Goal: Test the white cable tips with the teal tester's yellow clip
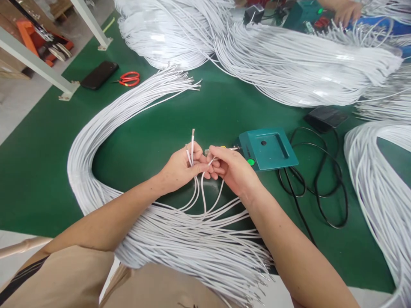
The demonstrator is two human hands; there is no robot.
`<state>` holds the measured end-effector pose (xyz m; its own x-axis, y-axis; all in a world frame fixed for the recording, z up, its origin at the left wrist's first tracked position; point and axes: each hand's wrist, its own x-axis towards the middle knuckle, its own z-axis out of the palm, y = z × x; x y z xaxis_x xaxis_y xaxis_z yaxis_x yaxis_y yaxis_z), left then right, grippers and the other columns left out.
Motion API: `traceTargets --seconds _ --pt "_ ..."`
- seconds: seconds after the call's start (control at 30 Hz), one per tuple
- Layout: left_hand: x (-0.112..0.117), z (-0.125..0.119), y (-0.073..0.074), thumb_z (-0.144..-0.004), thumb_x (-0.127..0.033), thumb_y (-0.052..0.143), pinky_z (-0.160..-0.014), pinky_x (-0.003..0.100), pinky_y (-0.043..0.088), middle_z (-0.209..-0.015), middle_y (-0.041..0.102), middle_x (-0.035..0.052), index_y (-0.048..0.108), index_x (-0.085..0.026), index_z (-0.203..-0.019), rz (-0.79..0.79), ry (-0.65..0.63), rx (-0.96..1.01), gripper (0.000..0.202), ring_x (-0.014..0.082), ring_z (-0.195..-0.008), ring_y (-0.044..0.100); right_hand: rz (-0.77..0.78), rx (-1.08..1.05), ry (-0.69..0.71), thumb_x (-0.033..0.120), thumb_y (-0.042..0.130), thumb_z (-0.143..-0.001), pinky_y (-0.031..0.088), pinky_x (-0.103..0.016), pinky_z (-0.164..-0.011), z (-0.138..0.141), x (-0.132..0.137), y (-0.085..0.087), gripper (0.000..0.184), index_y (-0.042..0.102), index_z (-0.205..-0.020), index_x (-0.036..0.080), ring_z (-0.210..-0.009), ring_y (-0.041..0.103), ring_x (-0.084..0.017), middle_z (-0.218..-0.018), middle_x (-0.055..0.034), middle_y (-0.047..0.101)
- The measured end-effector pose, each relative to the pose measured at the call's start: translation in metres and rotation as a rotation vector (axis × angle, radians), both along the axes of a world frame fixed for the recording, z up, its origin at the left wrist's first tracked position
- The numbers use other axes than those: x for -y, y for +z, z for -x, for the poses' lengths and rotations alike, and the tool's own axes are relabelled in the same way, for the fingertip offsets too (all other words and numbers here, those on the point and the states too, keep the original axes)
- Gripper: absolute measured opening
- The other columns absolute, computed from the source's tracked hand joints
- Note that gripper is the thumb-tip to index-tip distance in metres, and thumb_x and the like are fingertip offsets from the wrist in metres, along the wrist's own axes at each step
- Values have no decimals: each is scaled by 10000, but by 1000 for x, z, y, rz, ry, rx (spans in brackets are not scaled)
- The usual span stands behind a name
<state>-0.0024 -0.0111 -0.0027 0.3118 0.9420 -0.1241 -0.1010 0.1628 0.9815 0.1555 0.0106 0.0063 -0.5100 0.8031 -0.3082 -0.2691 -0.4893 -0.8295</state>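
Between the fingers of my left hand (183,168) are a couple of white wires (192,147), their stripped ends sticking up. My right hand (233,167) pinches the bare end of another white wire (211,162) close to the left fingertips. These wires curve down into a big bundle of white wires (180,235) lying across the table edge in front of me. Just beyond my right fingers stands a teal device (268,149) with a green button and a metal shaft pointing toward my hands. My fingers partly hide that shaft's tip.
Black cables (321,188) and a black box (326,117) lie right of the device. Red-handled scissors (129,78) and a black phone (99,75) are at the back left. Large wire bundles (302,64) fill the far side, where another person's hand (346,12) shows. A metal post (38,62) stands left.
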Motion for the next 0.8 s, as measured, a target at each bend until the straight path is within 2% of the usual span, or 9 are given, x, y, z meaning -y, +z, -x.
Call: traceTargets --seconds 0.17,0.3,0.43,0.67,0.8 --pt "-1 0 -1 -749 -268 739 -626 262 532 -715 695 -6 316 -201 -750 16 15 58 429 129 -621 679 111 -117 55 433 644 -815 398 -235 -544 -4 -1 -2 338 575 -623 164 -517 519 -101 -513 44 455" --pt "-1 2 -1 -763 -227 720 -633 255 535 -729 689 -11 325 -197 -757 29 18 60 396 122 -627 677 176 -165 79 413 655 -810 428 -253 -592 -6 -2 -3 306 587 -635 171 -525 507 -101 -502 56 416" --pt "0 3 0 -772 -185 696 -611 242 520 -749 686 -9 321 -196 -757 39 -13 48 376 126 -631 681 206 -179 109 393 651 -813 437 -267 -613 -7 -3 -4 282 588 -647 174 -548 533 -113 -514 52 439" --pt "-1 3 0 -771 -187 691 -524 201 457 -700 671 -15 343 -192 -750 21 23 17 348 115 -603 662 167 -214 100 383 631 -843 454 -273 -663 -9 -2 -6 276 597 -675 167 -607 551 -109 -576 38 494" --pt "-3 3 2 -765 -205 704 -552 208 482 -704 677 -17 367 -187 -769 21 80 38 338 111 -605 667 100 -170 -6 374 690 -793 456 -262 -639 -6 1 -4 217 658 -770 160 -605 531 -95 -642 28 549"
